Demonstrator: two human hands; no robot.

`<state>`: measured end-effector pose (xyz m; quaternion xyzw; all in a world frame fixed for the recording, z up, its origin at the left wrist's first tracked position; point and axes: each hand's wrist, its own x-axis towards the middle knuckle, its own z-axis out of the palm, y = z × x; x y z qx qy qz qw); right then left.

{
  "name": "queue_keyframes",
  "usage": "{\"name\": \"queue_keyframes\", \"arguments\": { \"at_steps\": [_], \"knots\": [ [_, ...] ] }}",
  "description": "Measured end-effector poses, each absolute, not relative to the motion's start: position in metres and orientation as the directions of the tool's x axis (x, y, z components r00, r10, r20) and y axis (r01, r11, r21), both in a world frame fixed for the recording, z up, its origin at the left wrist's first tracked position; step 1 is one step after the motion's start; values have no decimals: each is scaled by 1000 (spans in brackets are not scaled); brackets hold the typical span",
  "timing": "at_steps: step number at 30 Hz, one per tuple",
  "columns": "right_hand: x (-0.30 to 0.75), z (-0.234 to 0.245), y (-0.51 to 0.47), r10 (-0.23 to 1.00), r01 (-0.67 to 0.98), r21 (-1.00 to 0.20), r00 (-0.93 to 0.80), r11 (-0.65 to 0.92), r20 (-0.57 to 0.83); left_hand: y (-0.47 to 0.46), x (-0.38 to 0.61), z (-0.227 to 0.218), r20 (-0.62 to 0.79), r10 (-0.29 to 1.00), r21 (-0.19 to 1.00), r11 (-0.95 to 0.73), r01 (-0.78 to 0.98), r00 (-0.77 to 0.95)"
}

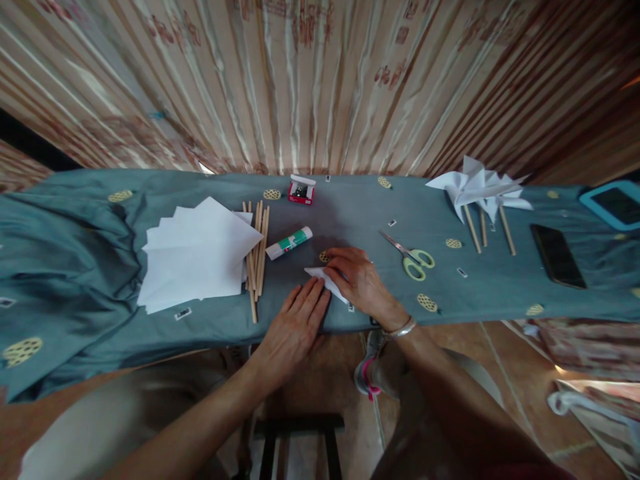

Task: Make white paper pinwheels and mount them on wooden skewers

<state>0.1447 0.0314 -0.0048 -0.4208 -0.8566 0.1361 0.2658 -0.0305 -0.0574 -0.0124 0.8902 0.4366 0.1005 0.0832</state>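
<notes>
A small folded piece of white paper [336, 288] lies near the front edge of the cloth-covered table. My left hand [294, 325] rests flat with its fingers stretched out, the fingertips at the paper's lower left edge. From the right, my right hand [357, 279] has its fingers bent over the paper, thumb and fingers closed at its upper edge. My hand hides part of the sheet. Just beyond the paper lies a glue stick [290, 243], white and green. Scissors [411, 256] with light green handles lie partly open to the right of my right hand.
At the left are a stack of white paper sheets [193, 260] and several wooden sticks [262, 250]. A red box [301, 191] stands open at the back. To the right lie paper pinwheels [475, 190] on sticks, a black phone [557, 255] and a blue-framed device [613, 203].
</notes>
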Motion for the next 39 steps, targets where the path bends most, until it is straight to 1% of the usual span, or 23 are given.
{"name": "queue_keyframes", "arguments": {
  "at_steps": [4, 7, 10, 13, 16, 23, 26, 28, 30, 32, 36, 39],
  "knots": [
    [143, -3, 31, 796, 646, -465, -508, 605, 330, -57, -31, -13, 106, 791, 237, -609, 757, 603],
    [146, 0, 29, 808, 626, -513, -490, 587, 327, -58, -30, -12, 121, 794, 248, -605, 756, 596],
    [154, 6, 28, 857, 582, -636, -418, 507, 301, -58, -30, -9, 158, 803, 263, -595, 760, 574],
    [165, 13, 28, 904, 489, -774, -347, 403, 251, -56, -31, -5, 222, 804, 282, -594, 753, 551],
    [175, 19, 28, 934, 417, -851, -291, 319, 208, -50, -32, -3, 271, 810, 316, -585, 747, 519],
    [192, 25, 29, 978, 278, -950, -189, 139, 88, -28, -24, -1, 271, 862, 458, -506, 731, 427],
    [202, 26, 31, 988, 177, -979, -136, 101, 78, -21, -18, 0, 262, 865, 485, -502, 716, 429],
    [209, 24, 32, 991, 150, -986, -123, 77, 58, -18, -14, 1, 242, 864, 484, -501, 718, 441],
    [215, 21, 33, 990, 208, -976, -131, 70, 43, -16, -12, 1, 214, 865, 477, -499, 723, 455],
    [221, 18, 33, 985, 330, -938, -163, 107, 55, -15, -10, 0, 188, 865, 476, -495, 727, 466],
    [226, 15, 28, 964, 568, -795, -253, 212, 77, -13, -7, -3, 187, 861, 462, -502, 731, 473],
    [226, 14, 25, 955, 640, -722, -281, 263, 99, -10, -5, -5, 217, 854, 441, -518, 733, 473]
  ]
}}
